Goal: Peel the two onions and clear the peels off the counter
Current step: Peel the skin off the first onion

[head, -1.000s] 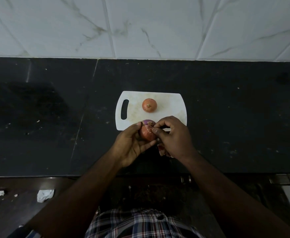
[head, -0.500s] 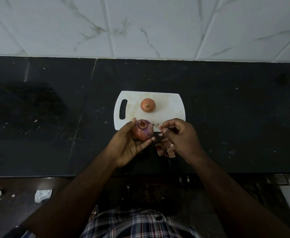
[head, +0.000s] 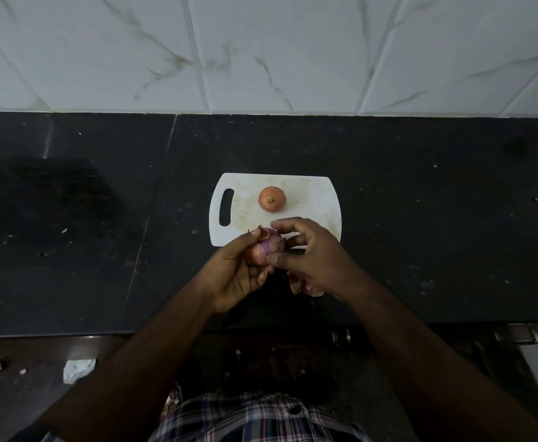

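My left hand (head: pixel 234 272) grips a partly peeled purple onion (head: pixel 269 245) just above the near edge of the white cutting board (head: pixel 312 199). My right hand (head: pixel 312 255) is back on that onion, thumb under it and fingers curled over its top and right side. A second onion (head: pixel 271 199), still in its orange skin, sits on the middle of the board. A small heap of pinkish peels (head: pixel 305 287) lies on the black counter (head: pixel 436 234) under my right wrist, partly hidden by it.
A white marble-tiled wall (head: pixel 261 52) rises behind the counter. The counter's front edge runs below my forearms. Bits of white paper (head: pixel 78 370) lie on the dark floor at lower left. A metal handle (head: pixel 529 333) shows at the right under the counter.
My right hand dropped a piece of skin near the peel heap half a second ago and has returned to the onion. My left hand turned the onion slightly.
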Motion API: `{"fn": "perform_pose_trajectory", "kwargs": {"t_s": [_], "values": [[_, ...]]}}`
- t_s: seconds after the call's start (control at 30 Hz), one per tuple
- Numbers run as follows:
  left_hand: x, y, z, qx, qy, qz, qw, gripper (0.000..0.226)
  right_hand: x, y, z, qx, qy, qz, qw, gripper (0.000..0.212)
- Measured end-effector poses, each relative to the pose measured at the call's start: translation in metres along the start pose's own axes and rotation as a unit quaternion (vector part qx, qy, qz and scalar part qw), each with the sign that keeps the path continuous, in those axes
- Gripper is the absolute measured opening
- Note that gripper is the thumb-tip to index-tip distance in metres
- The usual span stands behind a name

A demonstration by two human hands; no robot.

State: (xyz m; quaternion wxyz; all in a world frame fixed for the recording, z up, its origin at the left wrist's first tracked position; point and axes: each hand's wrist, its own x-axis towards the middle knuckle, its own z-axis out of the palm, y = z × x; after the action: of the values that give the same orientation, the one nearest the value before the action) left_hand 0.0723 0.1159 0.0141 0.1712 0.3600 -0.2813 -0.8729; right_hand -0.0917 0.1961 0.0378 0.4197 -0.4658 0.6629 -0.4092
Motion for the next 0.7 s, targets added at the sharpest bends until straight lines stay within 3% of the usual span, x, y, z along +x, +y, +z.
{"fn": "perform_pose_trajectory", "kwargs": {"t_s": [0.43,0.7], "values": [[-0.0017,0.0024,0.0008,0.072,-0.005,0.022,0.997,0.027,0.0064,-0.0037,0.0004,-0.078,-0.007,-0.014,0.997,0.04],[0.0016,0.0064,-0.0009,0.047,-0.014,0.012,0.999,0.029,0.0058,-0.0013,-0.0019,-0.082,0.007,-0.041,0.996,0.026]]}}
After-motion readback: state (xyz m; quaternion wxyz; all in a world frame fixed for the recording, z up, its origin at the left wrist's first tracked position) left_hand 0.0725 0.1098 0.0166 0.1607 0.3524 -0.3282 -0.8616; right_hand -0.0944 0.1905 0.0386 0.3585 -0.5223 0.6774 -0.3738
